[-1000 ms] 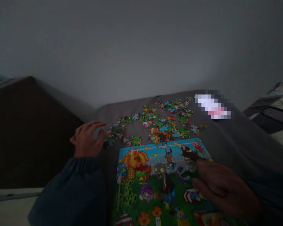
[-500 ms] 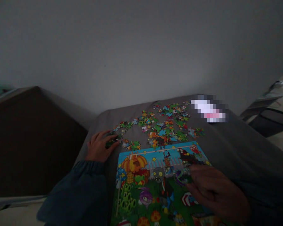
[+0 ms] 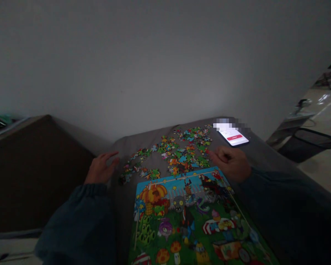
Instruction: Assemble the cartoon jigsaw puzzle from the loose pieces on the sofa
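Observation:
A puzzle board (image 3: 179, 221) with a bright cartoon picture of zombies, plants and a pumpkin lies nearest me. Beyond its far edge spread many loose jigsaw pieces (image 3: 186, 154) on grey cloth. My left hand (image 3: 102, 167) hovers at the left of the pieces, fingers stretched out and holding nothing. Close to the right side of the pieces is my right hand (image 3: 233, 162), its fingers curled and the thumb and forefinger close together. Whether a piece sits between those fingertips I cannot make out. A small group of pieces (image 3: 125, 178) lies just right of my left hand.
A lit phone (image 3: 233, 136) lies on the grey cloth (image 3: 267, 162) at the back right. The pale wall (image 3: 154, 66) rises behind. At left stands a dark brown box-like block (image 3: 38, 173); a dark chair (image 3: 306, 143) is at right.
My right hand has left the board and moved up to the right side of the pieces. My left hand has drawn back leftward from the pieces it was touching. The view has shifted slightly.

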### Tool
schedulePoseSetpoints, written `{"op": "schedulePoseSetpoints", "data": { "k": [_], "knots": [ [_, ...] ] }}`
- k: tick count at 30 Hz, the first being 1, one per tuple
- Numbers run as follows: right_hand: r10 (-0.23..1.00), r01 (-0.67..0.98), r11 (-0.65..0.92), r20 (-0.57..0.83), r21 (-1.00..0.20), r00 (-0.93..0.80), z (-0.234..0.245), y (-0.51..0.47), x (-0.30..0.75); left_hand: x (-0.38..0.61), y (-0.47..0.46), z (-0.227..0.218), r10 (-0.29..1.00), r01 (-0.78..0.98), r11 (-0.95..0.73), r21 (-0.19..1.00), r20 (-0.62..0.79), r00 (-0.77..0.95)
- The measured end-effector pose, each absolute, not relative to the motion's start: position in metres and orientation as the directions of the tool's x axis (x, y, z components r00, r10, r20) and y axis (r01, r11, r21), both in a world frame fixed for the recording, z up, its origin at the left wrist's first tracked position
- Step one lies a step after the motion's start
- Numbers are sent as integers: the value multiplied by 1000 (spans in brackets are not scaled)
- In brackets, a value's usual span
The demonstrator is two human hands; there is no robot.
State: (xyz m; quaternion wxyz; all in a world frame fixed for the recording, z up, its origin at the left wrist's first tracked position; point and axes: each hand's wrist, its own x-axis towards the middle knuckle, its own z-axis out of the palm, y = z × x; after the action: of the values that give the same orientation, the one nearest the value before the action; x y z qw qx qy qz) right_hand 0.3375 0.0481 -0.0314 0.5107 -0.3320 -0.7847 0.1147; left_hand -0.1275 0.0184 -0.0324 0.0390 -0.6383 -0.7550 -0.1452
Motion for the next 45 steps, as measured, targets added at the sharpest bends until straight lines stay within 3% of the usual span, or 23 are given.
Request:
{"op": "schedulePoseSetpoints", "data": {
  "k": [6, 12, 25, 32, 37, 45],
  "knots": [
    [613, 435, 770, 731, -467, -299, -55, 63, 332, -124, 31, -67, 973, 972, 57, 226, 207, -105],
    [601, 424, 780, 740, -461, -302, -58, 57, 330, -129, 28, -66, 971, 960, 38, 279, 215, -101],
    [576, 418, 780, 796, -466, -187, -57, 53, 333, -123, 24, -64, 965, 964, 116, 239, 201, -166],
    [612, 421, 758, 766, -498, -197, -63, 61, 331, -110, 46, -30, 969, 976, 62, 209, 221, -109],
    [639, 421, 740, 744, -525, -196, -63, 65, 333, -97, 83, -5, 978, 978, -88, 189, 202, 49],
    [663, 444, 721, 717, -532, -217, -62, 63, 332, -75, 102, -58, 977, 962, -159, 221, 175, 122]
  ]
}}
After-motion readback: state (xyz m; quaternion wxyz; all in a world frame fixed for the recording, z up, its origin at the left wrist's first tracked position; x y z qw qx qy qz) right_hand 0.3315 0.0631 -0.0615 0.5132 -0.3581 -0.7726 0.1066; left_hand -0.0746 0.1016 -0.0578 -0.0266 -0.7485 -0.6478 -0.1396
